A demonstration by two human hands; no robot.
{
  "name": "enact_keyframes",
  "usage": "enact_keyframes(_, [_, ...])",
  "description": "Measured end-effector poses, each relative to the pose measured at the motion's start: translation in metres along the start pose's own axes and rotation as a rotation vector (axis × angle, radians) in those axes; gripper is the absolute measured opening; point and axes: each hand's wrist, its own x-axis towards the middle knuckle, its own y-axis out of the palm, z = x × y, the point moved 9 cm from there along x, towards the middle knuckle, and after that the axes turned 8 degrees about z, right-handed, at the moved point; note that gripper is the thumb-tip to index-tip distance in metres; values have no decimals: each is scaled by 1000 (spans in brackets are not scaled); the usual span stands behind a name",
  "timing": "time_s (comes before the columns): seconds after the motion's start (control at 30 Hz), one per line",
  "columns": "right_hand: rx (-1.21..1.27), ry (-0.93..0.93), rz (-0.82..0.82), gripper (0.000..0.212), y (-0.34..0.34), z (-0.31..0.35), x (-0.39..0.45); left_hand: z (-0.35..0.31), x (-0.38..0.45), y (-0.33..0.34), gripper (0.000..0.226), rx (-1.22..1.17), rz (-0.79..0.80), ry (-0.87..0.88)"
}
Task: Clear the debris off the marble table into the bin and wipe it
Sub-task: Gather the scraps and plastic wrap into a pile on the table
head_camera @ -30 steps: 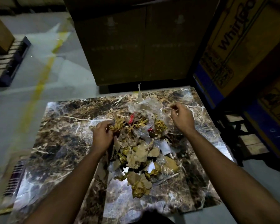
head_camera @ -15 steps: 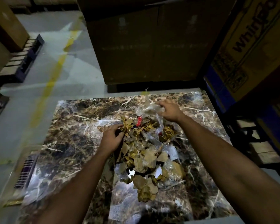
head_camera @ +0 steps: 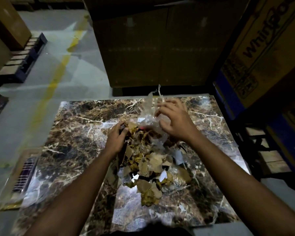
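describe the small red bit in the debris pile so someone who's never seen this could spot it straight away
Start at the marble table and find the debris pile at its middle. At the pile's far end, between the left hand and right hand, the red scrap lies under crumpled clear plastic. It is the only red piece among tan paper and yellowish scraps.

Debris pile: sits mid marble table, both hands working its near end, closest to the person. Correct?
Not quite. The head view shows the left hand and right hand at the far end of the debris pile, which does sit mid marble table.
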Motion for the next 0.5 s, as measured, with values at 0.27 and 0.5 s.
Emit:
enact_keyframes(0.27, [-167, -20, 266, 75, 84, 34, -75, -28, -28, 2, 42, -194, -21, 122])
enact_keyframes(0.5, [270, 169, 176, 81, 77, 11, -83, -63, -56, 46, 61, 211, 191, 260])
